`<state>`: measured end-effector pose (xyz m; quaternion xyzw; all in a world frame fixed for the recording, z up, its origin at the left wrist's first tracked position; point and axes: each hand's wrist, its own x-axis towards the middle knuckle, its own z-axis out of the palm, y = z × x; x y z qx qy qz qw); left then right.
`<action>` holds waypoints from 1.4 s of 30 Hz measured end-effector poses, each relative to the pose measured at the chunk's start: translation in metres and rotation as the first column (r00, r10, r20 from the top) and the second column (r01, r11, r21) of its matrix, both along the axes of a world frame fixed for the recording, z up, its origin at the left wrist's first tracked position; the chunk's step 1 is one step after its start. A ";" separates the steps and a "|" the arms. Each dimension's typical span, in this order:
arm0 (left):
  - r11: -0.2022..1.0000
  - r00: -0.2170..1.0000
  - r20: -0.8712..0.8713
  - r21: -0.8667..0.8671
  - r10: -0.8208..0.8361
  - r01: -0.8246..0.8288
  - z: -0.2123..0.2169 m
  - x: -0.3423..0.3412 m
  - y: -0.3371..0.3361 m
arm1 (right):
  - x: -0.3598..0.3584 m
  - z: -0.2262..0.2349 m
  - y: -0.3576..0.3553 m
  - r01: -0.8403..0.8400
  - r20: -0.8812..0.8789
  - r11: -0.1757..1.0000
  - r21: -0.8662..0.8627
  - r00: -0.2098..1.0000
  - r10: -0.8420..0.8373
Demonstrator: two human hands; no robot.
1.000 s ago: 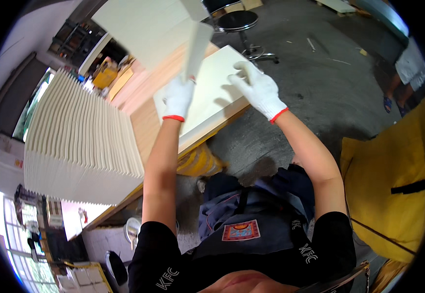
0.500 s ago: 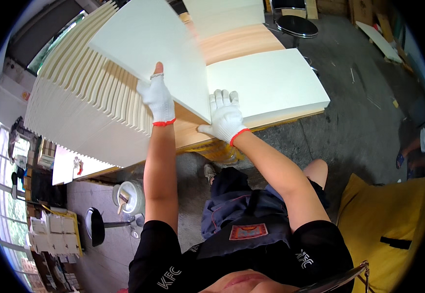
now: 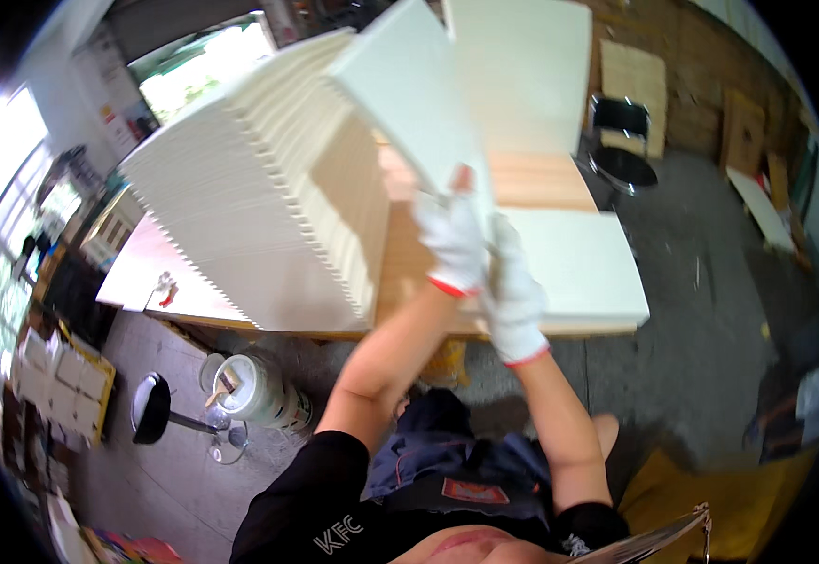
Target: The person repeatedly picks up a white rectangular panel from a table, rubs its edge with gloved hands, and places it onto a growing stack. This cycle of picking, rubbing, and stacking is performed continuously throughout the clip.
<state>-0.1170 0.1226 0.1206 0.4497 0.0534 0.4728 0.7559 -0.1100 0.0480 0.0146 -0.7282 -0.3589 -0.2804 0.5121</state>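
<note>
A white board [image 3: 419, 103] stands tilted on edge above the table, blurred by motion. My left hand [image 3: 452, 240], in a white glove with a red cuff, is closed on its lower near part, thumb up along the face. Against the board's right side is my gloved right hand [image 3: 515, 296], its fingers pointing up and too smeared to tell whether they grip. Left of the hands, many white boards [image 3: 231, 207] stand in a tightly spaced row. More white boards [image 3: 583, 258] lie flat in a low stack to the right.
Behind the low stack rises another upright white board [image 3: 527, 75]. The wood-toned tabletop [image 3: 405, 273] shows between the stacks. A white bucket [image 3: 259, 390] with a brush and a black stool [image 3: 154, 409] are at lower left; a black chair [image 3: 621, 146] stands far right.
The board I hold has come more upright, turning on its edge. My right hand has left the flat stack's corner and moved against the board. My view has shifted left and up.
</note>
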 end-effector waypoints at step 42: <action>0.484 0.624 -0.554 0.821 0.550 0.302 0.246 -0.224 0.424 | -0.015 0.359 0.166 -0.131 0.117 0.763 -0.632 0.958 0.261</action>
